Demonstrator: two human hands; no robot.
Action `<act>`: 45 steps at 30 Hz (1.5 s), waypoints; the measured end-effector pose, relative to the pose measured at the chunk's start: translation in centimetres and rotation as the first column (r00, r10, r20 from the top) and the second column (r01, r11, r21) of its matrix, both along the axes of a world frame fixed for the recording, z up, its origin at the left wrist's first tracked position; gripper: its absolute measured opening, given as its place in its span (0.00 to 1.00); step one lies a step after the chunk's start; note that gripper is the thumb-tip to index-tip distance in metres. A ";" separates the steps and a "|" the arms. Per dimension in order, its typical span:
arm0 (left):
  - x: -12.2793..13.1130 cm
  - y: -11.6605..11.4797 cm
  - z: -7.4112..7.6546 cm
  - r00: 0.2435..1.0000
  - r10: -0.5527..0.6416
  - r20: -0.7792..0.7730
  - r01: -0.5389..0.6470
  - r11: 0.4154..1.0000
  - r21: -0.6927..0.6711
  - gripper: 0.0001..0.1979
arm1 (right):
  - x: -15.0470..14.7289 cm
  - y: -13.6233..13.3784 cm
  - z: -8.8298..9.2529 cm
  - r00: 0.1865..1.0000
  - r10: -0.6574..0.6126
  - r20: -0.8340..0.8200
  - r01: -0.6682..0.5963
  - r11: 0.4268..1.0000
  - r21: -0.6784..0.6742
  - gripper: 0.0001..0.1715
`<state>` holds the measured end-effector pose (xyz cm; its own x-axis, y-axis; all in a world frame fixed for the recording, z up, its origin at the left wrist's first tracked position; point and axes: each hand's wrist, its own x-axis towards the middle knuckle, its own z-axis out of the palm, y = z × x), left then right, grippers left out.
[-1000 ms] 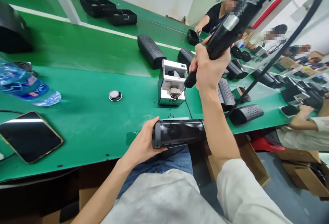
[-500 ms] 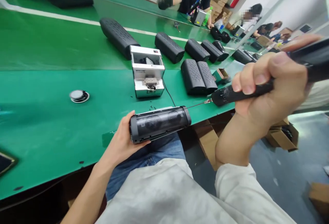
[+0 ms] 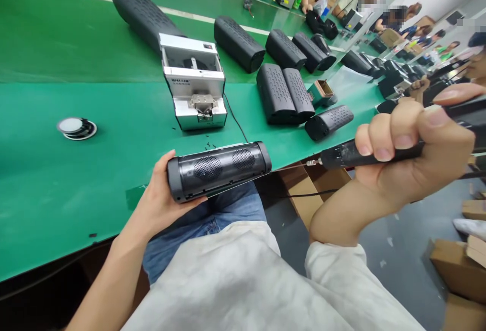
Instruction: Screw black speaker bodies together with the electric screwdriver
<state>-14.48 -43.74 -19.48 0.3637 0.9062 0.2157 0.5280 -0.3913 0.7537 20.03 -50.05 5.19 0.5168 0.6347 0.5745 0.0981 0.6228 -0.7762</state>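
Observation:
My left hand (image 3: pixel 157 202) grips a black cylindrical speaker body (image 3: pixel 218 169), held sideways over my lap at the green bench's near edge. Two round mesh grilles show through its side. My right hand (image 3: pixel 412 156) is closed around a black electric screwdriver (image 3: pixel 355 154) held level. Its thin bit points left at the speaker's right end and looks to reach it. A silver screw feeder box (image 3: pixel 195 88) stands on the bench just beyond the speaker, with a few small dark screws loose in front of it.
Several black speaker covers (image 3: pixel 283 93) lie on the green bench (image 3: pixel 76 179) behind and right of the feeder. A round speaker driver (image 3: pixel 76 127) sits at left. Cardboard boxes (image 3: pixel 455 265) stand on the floor at right. Other people work farther along the line.
My right hand brought the screwdriver down from the feeder box and turned it level, so its bit now points at the speaker's right end. The view swung to the right.

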 end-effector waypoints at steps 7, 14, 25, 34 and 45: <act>0.1 -0.2 0.3 1.000 0.005 0.000 -0.005 0.998 -0.059 0.65 | 1.0 -0.1 -0.6 0.992 0.129 -0.013 -0.129 0.992 0.013 0.15; -0.1 -0.2 0.1 0.999 0.027 -0.021 -0.029 0.997 -0.077 0.66 | 3.0 0.5 -1.3 0.963 0.268 0.030 -0.268 0.963 0.008 0.14; -0.2 -0.3 0.1 0.999 0.019 -0.027 -0.021 0.998 -0.061 0.65 | 2.8 1.2 -1.2 0.946 0.297 0.129 -0.301 0.953 0.015 0.18; 0.0 -0.5 1.1 0.999 -0.033 0.020 0.034 0.998 -0.048 0.59 | -3.1 1.3 -5.0 0.946 0.301 0.120 -0.292 0.952 -0.092 0.13; -0.5 -0.9 -0.3 0.997 0.044 0.059 -0.034 0.986 -0.165 0.54 | -2.7 0.5 -7.8 0.928 0.367 0.060 -0.364 0.930 -0.059 0.10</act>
<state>-14.94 -44.69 -19.80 0.3177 0.9445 0.0839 0.4905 -0.2394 0.8379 17.34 -49.56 -2.65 0.2044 0.7986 0.5662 -0.0756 0.5895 -0.8042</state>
